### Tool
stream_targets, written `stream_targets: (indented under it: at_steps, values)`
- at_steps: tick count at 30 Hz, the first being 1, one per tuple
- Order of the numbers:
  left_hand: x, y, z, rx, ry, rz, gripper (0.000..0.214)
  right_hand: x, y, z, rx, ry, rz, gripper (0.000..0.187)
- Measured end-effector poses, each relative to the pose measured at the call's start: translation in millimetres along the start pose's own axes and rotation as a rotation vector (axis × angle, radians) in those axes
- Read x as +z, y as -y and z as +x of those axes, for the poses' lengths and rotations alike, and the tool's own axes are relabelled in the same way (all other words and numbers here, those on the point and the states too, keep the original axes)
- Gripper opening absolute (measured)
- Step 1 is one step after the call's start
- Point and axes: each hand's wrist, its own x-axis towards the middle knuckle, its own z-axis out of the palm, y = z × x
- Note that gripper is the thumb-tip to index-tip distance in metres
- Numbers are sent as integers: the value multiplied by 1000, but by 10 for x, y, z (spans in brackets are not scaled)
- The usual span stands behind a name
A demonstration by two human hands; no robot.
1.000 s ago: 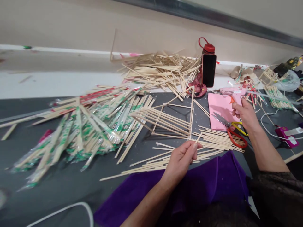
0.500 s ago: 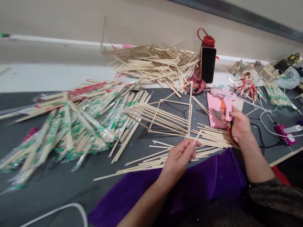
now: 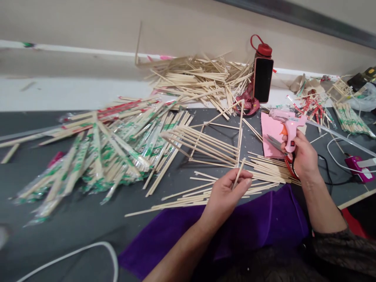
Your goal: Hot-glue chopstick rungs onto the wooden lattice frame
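Note:
My left hand point(image 3: 226, 192) pinches a short wooden stick point(image 3: 239, 172), its free end angled up. In my right hand point(image 3: 305, 156) is a pink hot glue gun point(image 3: 289, 121) with an orange trigger, its nozzle facing left and a clear glue stick point(image 3: 337, 135) trailing from its rear. Scissors point(image 3: 274, 141) lie below the gun over a pink sheet point(image 3: 268, 129), their handles partly hidden by my right hand. Beyond my left hand stands a frame of joined wooden sticks point(image 3: 205, 145), with a row of parallel bars. Loose sticks point(image 3: 264, 166) lie between and around my hands.
Wrapped chopsticks point(image 3: 117, 152) cover the left of the grey table. A heap of bare sticks point(image 3: 199, 78) lies by the wall, beside a red-capped bottle point(image 3: 263, 49) with a phone point(image 3: 262, 80) against it. A purple power adapter point(image 3: 360, 168) and cables lie at right. Purple cloth point(image 3: 164, 235) drapes the near edge.
The stick in my left hand has turned more upright, and its fingers have shifted along it. My right hand still holds the glue gun. The whole view has swung slightly left.

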Motion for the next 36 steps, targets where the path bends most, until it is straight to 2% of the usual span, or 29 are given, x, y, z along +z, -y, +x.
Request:
stream_targets:
  at_steps: [3, 7, 11, 13, 16, 19, 23, 27, 31, 33, 36]
  values:
    - [60, -78, 21, 17, 20, -2, 16, 14, 11, -39, -15, -14, 53, 25]
    - [191, -282, 132, 70, 38, 31, 12, 44, 69, -100, -24, -26, 74, 20]
    - [429, -510, 379, 151, -96, -213, 45, 47, 193, -182, 4, -13, 117, 19]
    - [581, -584, 532, 120, -118, -388, 54, 31, 264, -222, 0, -4, 126, 19]
    - [788, -626, 756, 82, -93, -518, 56, -9, 345, -268, -29, 20, 119, 19]
    - [916, -612, 960, 121, -90, -515, 50, -51, 375, -298, -63, 42, 97, 18]
    - [973, -558, 1165, 164, -140, -430, 15, -101, 403, -310, -72, 26, 94, 17]
    - [960, -465, 1270, 36, -156, -296, 13, -140, 535, -256, -148, -68, 90, 16]
    - [929, -391, 1414, -49, -156, -212, 13, -155, 712, -157, -326, -194, 86, 13]
    - [917, -404, 1536, -60, -161, -179, 12, -153, 757, -120, -371, -204, 80, 11]
    - [908, -489, 1735, -43, -181, -135, 14, -140, 746, -101, -361, -176, 72, 12]
